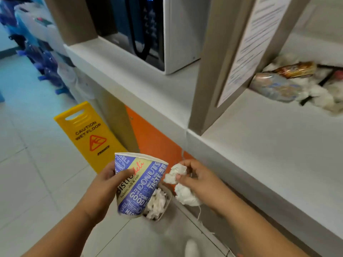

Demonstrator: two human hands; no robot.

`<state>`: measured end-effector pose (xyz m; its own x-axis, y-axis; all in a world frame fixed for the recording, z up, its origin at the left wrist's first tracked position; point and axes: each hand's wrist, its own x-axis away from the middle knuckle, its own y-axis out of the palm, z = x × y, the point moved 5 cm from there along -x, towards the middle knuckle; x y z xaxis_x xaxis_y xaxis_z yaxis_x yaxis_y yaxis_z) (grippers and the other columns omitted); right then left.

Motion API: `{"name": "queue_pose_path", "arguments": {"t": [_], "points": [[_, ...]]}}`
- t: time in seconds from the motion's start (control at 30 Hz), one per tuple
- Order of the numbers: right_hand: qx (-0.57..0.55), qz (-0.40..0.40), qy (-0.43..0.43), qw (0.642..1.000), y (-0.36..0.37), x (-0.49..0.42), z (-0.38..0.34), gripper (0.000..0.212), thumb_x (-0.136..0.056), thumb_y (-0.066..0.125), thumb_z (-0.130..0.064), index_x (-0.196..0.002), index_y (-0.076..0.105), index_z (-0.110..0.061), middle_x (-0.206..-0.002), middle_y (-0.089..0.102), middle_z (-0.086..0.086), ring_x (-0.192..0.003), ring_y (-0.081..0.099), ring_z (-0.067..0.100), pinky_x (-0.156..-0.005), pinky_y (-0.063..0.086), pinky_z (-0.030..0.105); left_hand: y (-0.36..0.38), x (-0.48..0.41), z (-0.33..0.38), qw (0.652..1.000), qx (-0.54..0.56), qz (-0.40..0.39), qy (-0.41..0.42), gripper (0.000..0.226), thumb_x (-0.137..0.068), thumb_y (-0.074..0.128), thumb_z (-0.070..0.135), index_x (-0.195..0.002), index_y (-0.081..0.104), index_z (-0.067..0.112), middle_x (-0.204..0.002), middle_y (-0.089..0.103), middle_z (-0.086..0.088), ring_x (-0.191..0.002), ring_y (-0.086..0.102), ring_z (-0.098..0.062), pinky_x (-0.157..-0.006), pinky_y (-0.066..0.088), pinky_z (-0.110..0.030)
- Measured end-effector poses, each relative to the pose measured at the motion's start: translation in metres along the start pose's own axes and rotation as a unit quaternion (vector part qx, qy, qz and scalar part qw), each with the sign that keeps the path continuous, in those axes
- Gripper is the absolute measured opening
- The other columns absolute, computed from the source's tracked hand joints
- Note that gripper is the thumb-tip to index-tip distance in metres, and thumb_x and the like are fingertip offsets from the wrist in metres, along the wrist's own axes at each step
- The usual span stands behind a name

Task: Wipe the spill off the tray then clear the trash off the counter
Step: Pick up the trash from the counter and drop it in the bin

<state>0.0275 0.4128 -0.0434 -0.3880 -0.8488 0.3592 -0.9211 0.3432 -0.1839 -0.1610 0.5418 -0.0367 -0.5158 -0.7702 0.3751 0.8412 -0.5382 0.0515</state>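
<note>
My left hand (105, 184) grips a blue and cream paper cup (138, 184) printed with "bistro deli", held tilted in front of me. My right hand (196, 179) is closed on crumpled white tissues (176, 175), with another wad hanging under the palm (185, 195). Both hands hover above a small bin (157, 203) on the floor that holds crumpled tissues. On the white counter (259, 145) at the far right lies a pile of trash (297, 84): snack wrappers and white tissues. The tray is not clearly visible.
A white microwave (148, 34) sits on the counter at the top. A beige post with a printed notice (250, 52) stands on the counter. A yellow wet-floor sign (89, 134) leans against the counter's base at left. Blue items line the far left wall.
</note>
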Motion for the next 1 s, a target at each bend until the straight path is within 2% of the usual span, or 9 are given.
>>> {"name": "queue_pose_path", "arguments": {"t": [0.1,0.23,0.3,0.37,0.57,0.7,0.87,0.93,1.0], "points": [[-0.015,-0.017,0.055,0.998,0.030,-0.025,0.045,0.022,-0.086,0.066,-0.018,-0.105,0.060,-0.029,-0.093,0.065,-0.009,-0.077,0.060,0.001,-0.067,0.045,0.014,-0.019,-0.017,-0.045,0.998,-0.004,0.043,-0.036,0.029,-0.079,0.071,0.013,-0.107,0.063,0.011,-0.095,0.073,-0.012,-0.077,0.069,-0.020,-0.064,0.049,-0.028],[-0.060,-0.031,0.159,0.985,0.063,-0.068,0.123,0.023,-0.090,0.060,-0.018,-0.111,0.057,-0.028,-0.109,0.065,0.004,-0.094,0.064,0.018,-0.081,0.054,0.036,-0.038,-0.045,-0.118,0.988,-0.020,0.119,-0.094,0.022,-0.085,0.066,0.011,-0.106,0.061,0.015,-0.095,0.073,-0.008,-0.072,0.067,-0.015,-0.059,0.047,-0.024],[-0.087,-0.025,0.217,0.972,0.076,-0.090,0.161,0.022,-0.094,0.055,-0.017,-0.114,0.056,-0.025,-0.112,0.065,0.008,-0.088,0.064,0.020,-0.062,0.053,0.029,-0.047,-0.056,-0.154,0.980,-0.023,0.155,-0.119,0.020,-0.085,0.066,0.008,-0.102,0.059,0.015,-0.095,0.071,-0.010,-0.072,0.064,-0.017,-0.055,0.048,-0.024],[-0.110,-0.011,0.271,0.956,0.088,-0.110,0.197,0.021,-0.096,0.051,-0.018,-0.115,0.054,-0.024,-0.108,0.065,0.007,-0.080,0.062,0.018,-0.052,0.045,0.023,-0.057,-0.066,-0.187,0.973,-0.035,0.180,-0.138,0.021,-0.084,0.067,0.009,-0.100,0.058,0.017,-0.096,0.069,-0.012,-0.079,0.063,-0.025,-0.061,0.048,-0.029],[-0.144,0.014,0.380,0.914,0.123,-0.158,0.300,0.027,-0.097,0.048,-0.021,-0.122,0.049,-0.031,-0.117,0.061,0.005,-0.095,0.062,0.026,-0.055,0.047,0.025,-0.082,-0.090,-0.271,0.960,-0.061,0.188,-0.198,0.026,-0.080,0.072,0.011,-0.100,0.059,0.020,-0.093,0.071,-0.008,-0.086,0.067,-0.028,-0.067,0.051,-0.035],[-0.139,0.024,0.381,0.914,0.139,-0.193,0.336,0.033,-0.096,0.047,-0.021,-0.127,0.047,-0.030,-0.121,0.060,0.004,-0.100,0.061,0.027,-0.054,0.047,0.025,-0.089,-0.106,-0.309,0.956,-0.094,0.185,-0.209,0.027,-0.079,0.073,0.008,-0.096,0.061,0.024,-0.089,0.073,-0.004,-0.085,0.068,-0.025,-0.080,0.054,-0.044],[-0.098,0.034,0.339,0.935,0.150,-0.239,0.364,0.025,-0.096,0.045,-0.020,-0.118,0.051,-0.031,-0.112,0.060,0.002,-0.103,0.059,0.027,-0.087,0.052,0.045,-0.089,-0.137,-0.335,0.957,-0.118,0.177,-0.197,0.029,-0.079,0.072,0.009,-0.101,0.060,0.024,-0.090,0.072,-0.001,-0.085,0.067,-0.020,-0.071,0.051,-0.034],[-0.130,0.027,0.320,0.938,0.154,-0.251,0.369,0.023,-0.097,0.043,-0.018,-0.109,0.049,-0.037,-0.114,0.060,0.000,-0.107,0.058,0.024,-0.091,0.050,0.044,-0.089,-0.149,-0.340,0.959,-0.130,0.174,-0.185,0.029,-0.079,0.072,0.008,-0.099,0.060,0.026,-0.089,0.071,0.001,-0.084,0.067,-0.018,-0.068,0.048,-0.030],[-0.087,0.007,0.299,0.950,0.155,-0.258,0.375,0.029,-0.097,0.044,-0.022,-0.120,0.044,-0.039,-0.126,0.056,0.000,-0.111,0.054,0.022,-0.094,0.048,0.042,-0.089,-0.159,-0.344,0.958,-0.147,0.172,-0.175,0.030,-0.079,0.072,0.007,-0.096,0.059,0.029,-0.087,0.071,0.002,-0.082,0.066,-0.017,-0.068,0.048,-0.030]]}}
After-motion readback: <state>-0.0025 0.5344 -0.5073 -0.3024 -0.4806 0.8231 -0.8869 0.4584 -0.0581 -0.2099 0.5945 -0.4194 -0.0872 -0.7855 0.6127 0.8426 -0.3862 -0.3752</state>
